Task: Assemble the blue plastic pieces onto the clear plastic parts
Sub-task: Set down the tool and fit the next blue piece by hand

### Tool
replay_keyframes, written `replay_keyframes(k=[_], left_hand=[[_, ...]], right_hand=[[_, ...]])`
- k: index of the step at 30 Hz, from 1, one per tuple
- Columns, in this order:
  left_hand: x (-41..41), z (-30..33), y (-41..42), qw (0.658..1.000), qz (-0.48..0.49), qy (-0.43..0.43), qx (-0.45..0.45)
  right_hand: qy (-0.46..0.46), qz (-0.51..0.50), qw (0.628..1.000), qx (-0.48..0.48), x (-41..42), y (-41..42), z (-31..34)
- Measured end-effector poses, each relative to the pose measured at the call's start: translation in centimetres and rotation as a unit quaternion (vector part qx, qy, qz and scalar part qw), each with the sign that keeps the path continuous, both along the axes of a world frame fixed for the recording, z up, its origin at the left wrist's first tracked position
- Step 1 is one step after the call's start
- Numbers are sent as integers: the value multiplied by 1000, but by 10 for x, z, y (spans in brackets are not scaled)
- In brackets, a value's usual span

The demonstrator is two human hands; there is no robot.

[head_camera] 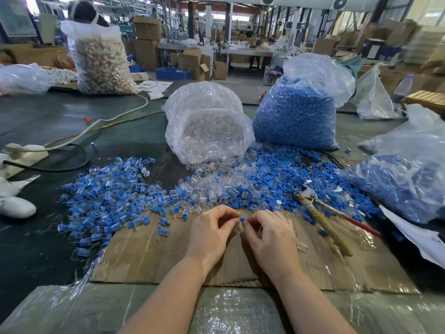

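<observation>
Blue pieces point(284, 174) and pliers point(320, 208) crowd the cardboard point(149, 256).

Head-worn view, forward and down, close over probably a worktable point(48, 237).

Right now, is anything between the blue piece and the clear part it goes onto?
Nothing visible. Left hand and right hand pinch the blue piece directly against the clear part above the cardboard; the fingers hide the joint itself.

bare forearms point(168, 292), no sleeves or rings
</observation>
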State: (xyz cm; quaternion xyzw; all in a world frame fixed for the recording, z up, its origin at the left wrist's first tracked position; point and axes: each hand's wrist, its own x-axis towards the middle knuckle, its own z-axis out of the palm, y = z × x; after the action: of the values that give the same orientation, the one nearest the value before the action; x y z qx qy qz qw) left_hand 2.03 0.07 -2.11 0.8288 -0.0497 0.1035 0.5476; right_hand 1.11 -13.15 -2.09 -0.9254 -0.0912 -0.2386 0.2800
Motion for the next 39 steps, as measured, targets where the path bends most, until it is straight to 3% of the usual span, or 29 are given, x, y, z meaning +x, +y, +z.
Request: replay_keyframes(k=[13,30,34,37,39], left_hand=[[-1,4,0,996,-17,42,-73],[0,5,1,999,-17,29,-34],[0,4,2,998,-12,35,-41],[-1,4,2,998,-12,38,-44],[-1,4,2,999,-13,34,-39]], right_hand=[[-48,41,997,39,-2,0,3],[-49,67,996,22,0,-2,6],[-45,-62,997,4,7,-21,11],[61,-219,972,-56,16,-51,19],[179,-302,925,-144,22,-73,24]])
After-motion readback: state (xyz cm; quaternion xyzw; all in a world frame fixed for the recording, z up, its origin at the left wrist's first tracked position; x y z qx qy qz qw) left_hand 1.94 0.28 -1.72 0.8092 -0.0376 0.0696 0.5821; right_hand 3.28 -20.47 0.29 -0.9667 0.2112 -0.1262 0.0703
